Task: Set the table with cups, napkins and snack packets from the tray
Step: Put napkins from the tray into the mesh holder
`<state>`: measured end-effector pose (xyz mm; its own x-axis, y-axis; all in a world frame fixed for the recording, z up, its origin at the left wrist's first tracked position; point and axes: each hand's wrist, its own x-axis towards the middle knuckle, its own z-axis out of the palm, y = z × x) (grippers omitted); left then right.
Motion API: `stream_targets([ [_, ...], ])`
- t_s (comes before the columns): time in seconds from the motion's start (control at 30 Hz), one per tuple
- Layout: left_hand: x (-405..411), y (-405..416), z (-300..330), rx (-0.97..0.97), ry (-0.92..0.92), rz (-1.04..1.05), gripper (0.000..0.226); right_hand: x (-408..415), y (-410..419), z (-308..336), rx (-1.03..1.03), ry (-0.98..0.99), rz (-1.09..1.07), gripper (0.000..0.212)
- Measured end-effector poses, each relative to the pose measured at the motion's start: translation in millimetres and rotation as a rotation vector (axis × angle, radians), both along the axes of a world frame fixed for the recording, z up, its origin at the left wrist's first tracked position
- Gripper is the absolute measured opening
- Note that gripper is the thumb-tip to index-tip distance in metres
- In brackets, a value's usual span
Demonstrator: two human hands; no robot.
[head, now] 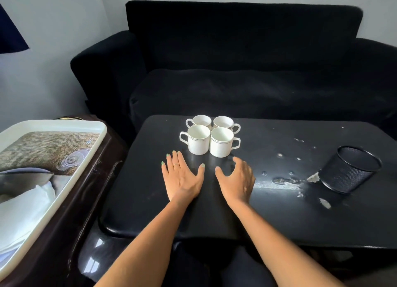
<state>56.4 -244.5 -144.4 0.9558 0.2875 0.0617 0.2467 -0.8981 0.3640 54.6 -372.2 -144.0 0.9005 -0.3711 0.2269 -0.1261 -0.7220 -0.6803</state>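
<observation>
Behind the table a black sofa was seen against a pale wall. On the black tabletop, worn to pale patches toward the right, four white cups were grouped upright in a tight square near the far edge, the left pair's handles turned left and the right pair's turned right. A black mesh pot was set well to the right of them, leaning a little.

The left hand was laid palm down just in front of the cups, fingers straight and spread, a ring worn on one finger, nothing grasped. The right hand was held beside it, fingers relaxed and slightly bent, also grasping nothing. Neither hand was touching a cup.

To the left, a white tray was rested on a dark side table; white napkins were lying in its near end. Snack packets could not be made out.
</observation>
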Motion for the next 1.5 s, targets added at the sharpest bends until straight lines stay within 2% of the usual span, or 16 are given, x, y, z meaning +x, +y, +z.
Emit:
stream_targets([
  [0.07, -13.4, 5.0, 1.0, 0.046, 0.049, -0.052, 0.09, -15.1, -4.2, -0.2, -0.081, 0.07, 0.102, 0.052],
  [0.27, -66.6, 25.8, 17.0, 0.049, 0.226, -0.248, 0.087, -57.0, -10.5, 17.0, -0.255, 0.282, 0.324, 0.06],
  [0.37, -89.3, 37.0, 35.8, 0.056, 0.247, -0.321, 0.08, -71.9, 0.6, 40.1, -0.242, 0.267, 0.384, 0.054],
  [0.5, -117.0, 63.6, 77.6, 0.177, 0.189, -0.42, 0.072, -89.6, 34.9, 79.8, -0.254, 0.222, 0.497, 0.055],
  [0.73, -164.0, 139.2, 134.7, 0.228, 0.049, -0.297, 0.072, -112.5, 109.1, 132.9, -0.312, 0.11, 0.75, 0.051],
  [0.8, -175.9, 162.7, 139.9, 0.254, 0.059, -0.234, 0.073, -121.8, 128.6, 138.1, -0.337, 0.074, 0.818, 0.048],
  [1.03, -190.7, 213.7, 145.0, 0.111, 0.311, 0.033, 0.078, -146.2, 193.9, 135.3, -0.228, 0.034, 0.995, 0.042],
  [1.1, -188.2, 220.1, 151.3, 0.079, 0.403, 0.012, 0.074, -146.3, 210.1, 132.7, -0.217, 0.034, 1.016, 0.04],
  [1.2, -182.6, 232.6, 150.3, 0.103, 0.516, -0.005, 0.056, -144.6, 231.7, 128.4, -0.244, 0.027, 1.03, 0.037],
  [1.27, -177.9, 239.8, 145.6, 0.102, 0.61, -0.026, 0.054, -142.0, 244.0, 125.3, -0.287, 0.018, 1.034, 0.037],
  [1.4, -168.8, 241.3, 136.2, 0.105, 0.672, -0.078, 0.049, -133.1, 265.1, 121.7, -0.413, -0.007, 0.972, 0.036],
  [1.5, -167.9, 238.4, 134.4, 0.112, 0.675, -0.085, 0.05, -126.1, 279.0, 119.8, -0.5, 0.065, 0.877, 0.04],
])
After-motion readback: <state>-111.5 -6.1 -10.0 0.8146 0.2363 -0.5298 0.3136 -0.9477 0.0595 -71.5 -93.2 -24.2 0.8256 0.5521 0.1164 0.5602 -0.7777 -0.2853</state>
